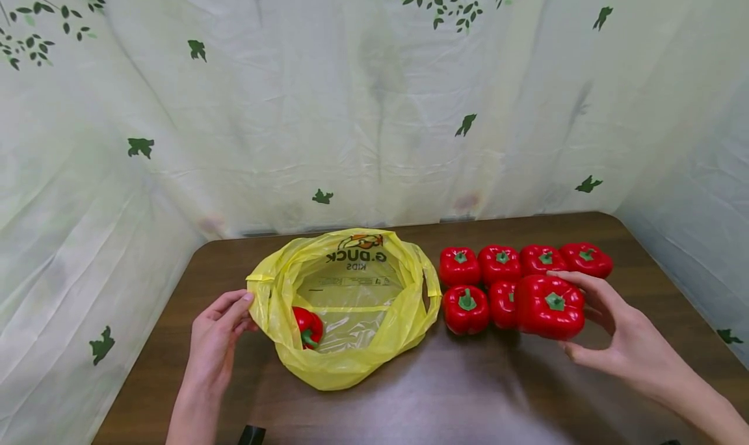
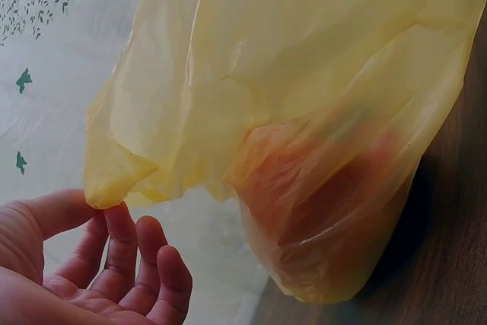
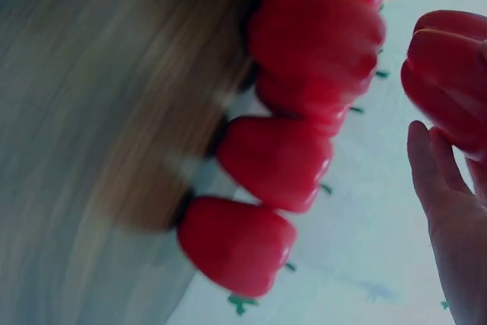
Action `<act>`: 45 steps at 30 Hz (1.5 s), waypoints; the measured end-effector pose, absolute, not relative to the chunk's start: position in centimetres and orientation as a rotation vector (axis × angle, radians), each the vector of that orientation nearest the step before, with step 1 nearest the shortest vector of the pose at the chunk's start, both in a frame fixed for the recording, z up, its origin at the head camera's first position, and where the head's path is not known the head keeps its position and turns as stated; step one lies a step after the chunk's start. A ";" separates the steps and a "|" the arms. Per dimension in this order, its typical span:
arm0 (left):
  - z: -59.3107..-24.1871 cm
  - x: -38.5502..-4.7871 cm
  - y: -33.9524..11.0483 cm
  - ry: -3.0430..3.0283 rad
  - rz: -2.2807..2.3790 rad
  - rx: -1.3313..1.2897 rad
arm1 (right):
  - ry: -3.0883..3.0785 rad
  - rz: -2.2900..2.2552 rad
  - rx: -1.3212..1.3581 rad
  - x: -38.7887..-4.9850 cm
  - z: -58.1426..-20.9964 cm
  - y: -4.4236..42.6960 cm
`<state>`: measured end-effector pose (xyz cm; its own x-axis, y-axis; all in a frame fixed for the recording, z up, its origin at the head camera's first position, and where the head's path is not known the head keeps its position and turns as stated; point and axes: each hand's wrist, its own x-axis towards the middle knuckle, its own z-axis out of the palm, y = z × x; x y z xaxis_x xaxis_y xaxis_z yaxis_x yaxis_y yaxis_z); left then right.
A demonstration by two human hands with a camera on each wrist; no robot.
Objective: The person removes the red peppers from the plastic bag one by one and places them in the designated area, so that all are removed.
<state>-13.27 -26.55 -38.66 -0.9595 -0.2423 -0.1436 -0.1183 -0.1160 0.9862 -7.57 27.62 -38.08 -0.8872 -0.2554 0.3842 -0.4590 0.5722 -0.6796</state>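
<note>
A yellow plastic bag stands with its mouth wide on the table, and one red bell pepper lies inside at its left. My left hand pinches the bag's left edge between thumb and finger; in the left wrist view the yellow film hangs from that pinch. My right hand grips another red bell pepper from its right side, raised above the table in front of the others. The right wrist view shows that held pepper at the right edge, above the fingers.
Several red bell peppers stand in two rows to the right of the bag, stems up. The brown table has a white curtain with leaf prints behind it. A small black object shows at the front edge.
</note>
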 end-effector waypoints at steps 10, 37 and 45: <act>-38.9 -13.2 -26.3 -1.968 -2.280 0.351 | -2.597 1.103 0.564 -7.1 -39.0 30.4; -38.9 -13.2 -26.1 -2.030 -2.251 0.400 | -2.743 1.073 0.375 -9.7 -44.7 33.2; -39.0 -13.3 -26.1 -2.027 -2.259 0.402 | -2.711 1.124 0.401 -10.4 -45.6 33.5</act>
<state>-13.25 -26.05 -39.02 -0.9624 -0.2326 -0.1404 -0.1146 -0.1211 0.9860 -10.36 33.47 -45.60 -0.9475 -0.1782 0.2657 -0.3139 0.6780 -0.6647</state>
